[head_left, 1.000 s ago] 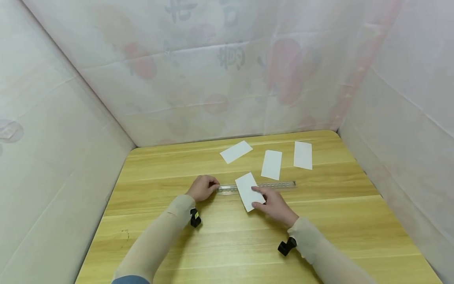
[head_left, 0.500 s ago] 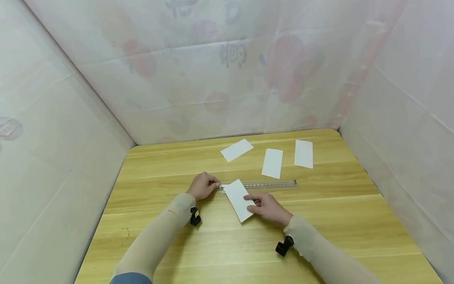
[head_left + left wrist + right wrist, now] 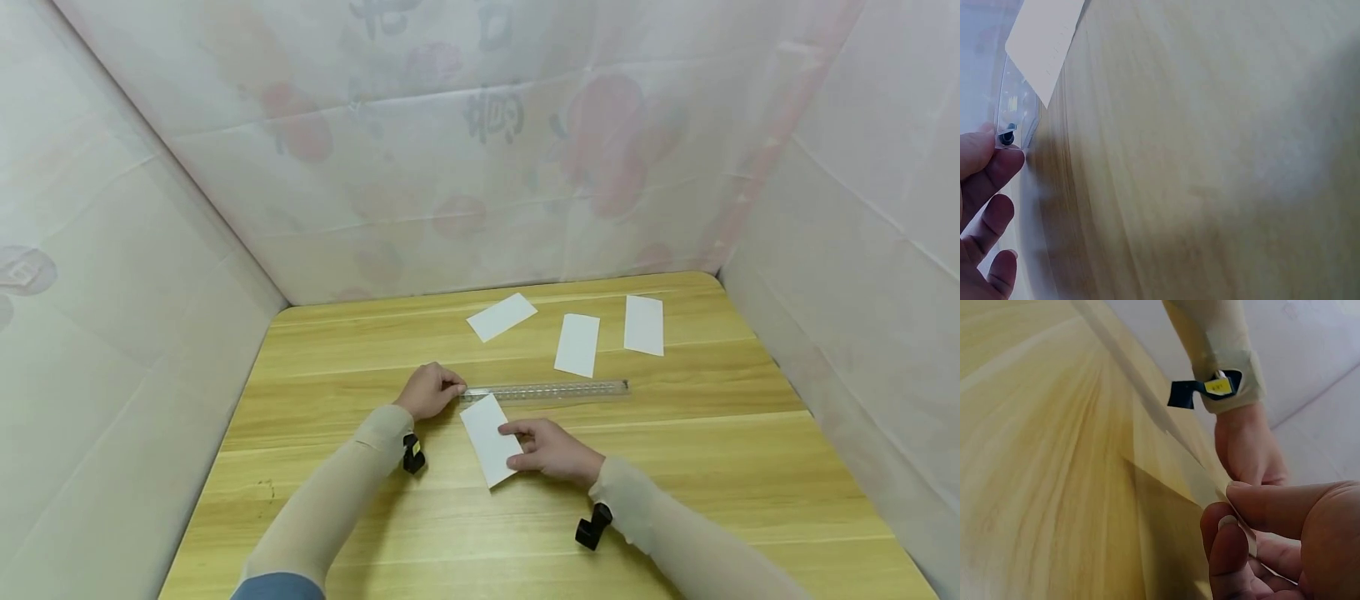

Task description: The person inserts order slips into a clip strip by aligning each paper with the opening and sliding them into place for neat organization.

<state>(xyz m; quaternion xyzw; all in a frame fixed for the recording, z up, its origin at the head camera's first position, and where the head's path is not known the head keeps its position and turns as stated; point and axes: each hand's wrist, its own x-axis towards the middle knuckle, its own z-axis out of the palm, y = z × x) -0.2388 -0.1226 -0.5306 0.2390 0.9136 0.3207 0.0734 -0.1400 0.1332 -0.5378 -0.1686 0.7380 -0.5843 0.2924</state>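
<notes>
A long, narrow clear plastic strip (image 3: 555, 391), with a row of small round shapes along it, lies across the middle of the table. My left hand (image 3: 431, 392) pinches its left end between thumb and forefinger. In the left wrist view a small dark piece (image 3: 1007, 136) shows inside that end, close to the fingertips. My right hand (image 3: 553, 450) holds a blank white card (image 3: 486, 442) by its right edge, thumb below and fingers above. The card is tilted, with its upper corner just in front of the strip near the left hand.
Three more white cards lie apart behind the strip: a slanted card (image 3: 502, 317), a middle card (image 3: 577, 345) and a right card (image 3: 644, 325). They rest on the wood-grain table (image 3: 480, 542). Pale printed cloth walls (image 3: 480, 250) enclose the back and sides.
My right hand has carried the white card left and toward me, off the strip's middle to beside its left end. My left hand keeps its pinch and has hardly moved.
</notes>
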